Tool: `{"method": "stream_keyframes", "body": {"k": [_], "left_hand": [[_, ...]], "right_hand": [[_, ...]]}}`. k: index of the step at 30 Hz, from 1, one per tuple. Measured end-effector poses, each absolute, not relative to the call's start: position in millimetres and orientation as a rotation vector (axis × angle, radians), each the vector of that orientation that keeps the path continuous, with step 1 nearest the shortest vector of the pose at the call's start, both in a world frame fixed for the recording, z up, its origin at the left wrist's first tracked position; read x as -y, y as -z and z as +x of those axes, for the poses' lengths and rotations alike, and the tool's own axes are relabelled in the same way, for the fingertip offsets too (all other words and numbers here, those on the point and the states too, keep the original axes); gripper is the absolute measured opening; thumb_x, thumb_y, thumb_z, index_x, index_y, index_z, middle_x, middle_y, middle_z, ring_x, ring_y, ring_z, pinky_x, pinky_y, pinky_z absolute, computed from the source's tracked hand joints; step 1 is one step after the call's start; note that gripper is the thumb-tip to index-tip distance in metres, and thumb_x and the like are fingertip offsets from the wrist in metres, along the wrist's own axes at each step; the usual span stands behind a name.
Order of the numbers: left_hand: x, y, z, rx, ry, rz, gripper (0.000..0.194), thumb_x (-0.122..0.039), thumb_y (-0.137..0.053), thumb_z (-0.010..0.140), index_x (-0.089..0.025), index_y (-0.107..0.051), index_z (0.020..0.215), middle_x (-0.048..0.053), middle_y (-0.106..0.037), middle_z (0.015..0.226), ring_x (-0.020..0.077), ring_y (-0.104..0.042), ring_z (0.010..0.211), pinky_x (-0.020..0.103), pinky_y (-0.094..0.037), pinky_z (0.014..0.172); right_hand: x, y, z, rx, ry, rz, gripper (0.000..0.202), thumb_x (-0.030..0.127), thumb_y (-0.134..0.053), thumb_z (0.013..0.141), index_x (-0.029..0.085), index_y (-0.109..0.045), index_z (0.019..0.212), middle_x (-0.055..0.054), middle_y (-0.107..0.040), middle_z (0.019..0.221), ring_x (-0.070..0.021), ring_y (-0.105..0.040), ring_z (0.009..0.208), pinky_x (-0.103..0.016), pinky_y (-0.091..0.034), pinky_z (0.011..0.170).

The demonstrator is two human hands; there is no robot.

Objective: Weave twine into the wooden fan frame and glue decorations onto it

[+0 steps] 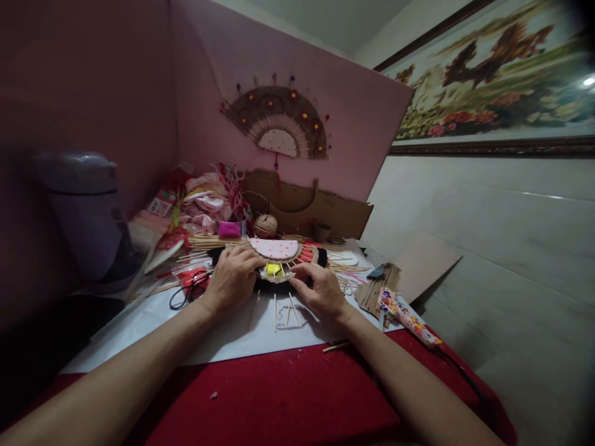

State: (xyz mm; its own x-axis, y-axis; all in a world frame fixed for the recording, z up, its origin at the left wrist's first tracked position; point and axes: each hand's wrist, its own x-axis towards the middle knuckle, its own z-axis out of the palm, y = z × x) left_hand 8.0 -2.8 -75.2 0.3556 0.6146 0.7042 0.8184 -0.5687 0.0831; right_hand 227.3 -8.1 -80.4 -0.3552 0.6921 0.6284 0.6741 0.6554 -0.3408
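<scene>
A fan-shaped craft piece with a pink dotted half-round centre (274,248) and thin sticks lies on the white sheet, its curved edge toward me. My left hand (235,277) grips its left side with bent fingers. At the lower right edge, my right hand (320,290) has thumb and fingers closed around the rim near a stick; the exact pinch is small. Between the hands, a yellow piece (273,269) shows behind the sticks. Several loose sticks (275,313) lie just in front of the fan.
A finished-looking fan (272,104) hangs on the pink wall. Behind the work are a twine ball (265,225), brown cardboard (344,214) and pink fabric (207,201). A flowered glue gun (409,317) lies at right, a purple bin (86,217) stands at left.
</scene>
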Motion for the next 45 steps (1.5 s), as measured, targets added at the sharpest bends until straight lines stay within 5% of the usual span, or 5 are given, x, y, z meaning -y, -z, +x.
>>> {"method": "stream_keyframes", "body": {"k": [12,32,38,45], "left_hand": [[0.4,68.1,0.6,1.506,1.125,-2.165,0.02,-0.01,-0.05,0.074,-0.019,-0.063,0.087,0.007,-0.068,0.095,0.0253,-0.056,0.095,0.04,-0.039,0.08],[-9.7,51.7,-22.6,1.489,1.271,-2.135,0.016,-0.016,-0.049,0.076,-0.019,-0.063,0.084,0.006,-0.066,0.086,0.0224,-0.056,0.088,0.036,-0.042,0.081],[-3.3,56.5,-15.4,1.302,0.739,-2.81,0.009,-0.017,-0.058,0.068,-0.021,-0.065,0.073,0.001,-0.063,0.081,0.0196,-0.051,0.087,0.031,-0.038,0.077],[5.7,60.8,-5.5,1.159,0.47,-2.659,0.016,-0.008,-0.053,0.067,-0.02,-0.061,0.073,0.006,-0.059,0.084,0.0243,-0.048,0.091,0.039,-0.034,0.081]], "right_hand": [[13.4,80.1,224.3,2.382,-0.073,-1.028,0.028,0.021,-0.07,0.074,0.019,-0.063,0.101,-0.006,-0.061,0.105,-0.0199,-0.056,0.099,-0.035,-0.044,0.086],[14.7,82.6,219.2,2.366,-0.121,-1.004,0.042,-0.001,-0.053,0.066,0.021,-0.061,0.101,-0.005,-0.059,0.108,-0.0183,-0.055,0.1,-0.032,-0.046,0.085],[14.8,83.8,218.5,2.354,-0.115,-1.012,0.04,0.001,-0.053,0.066,0.021,-0.061,0.1,-0.004,-0.059,0.106,-0.0179,-0.055,0.098,-0.031,-0.045,0.085],[8.5,79.3,224.3,2.028,-0.158,-0.949,0.014,0.013,-0.053,0.077,0.018,-0.065,0.084,-0.002,-0.061,0.081,-0.0141,-0.055,0.072,-0.027,-0.045,0.069]]}}
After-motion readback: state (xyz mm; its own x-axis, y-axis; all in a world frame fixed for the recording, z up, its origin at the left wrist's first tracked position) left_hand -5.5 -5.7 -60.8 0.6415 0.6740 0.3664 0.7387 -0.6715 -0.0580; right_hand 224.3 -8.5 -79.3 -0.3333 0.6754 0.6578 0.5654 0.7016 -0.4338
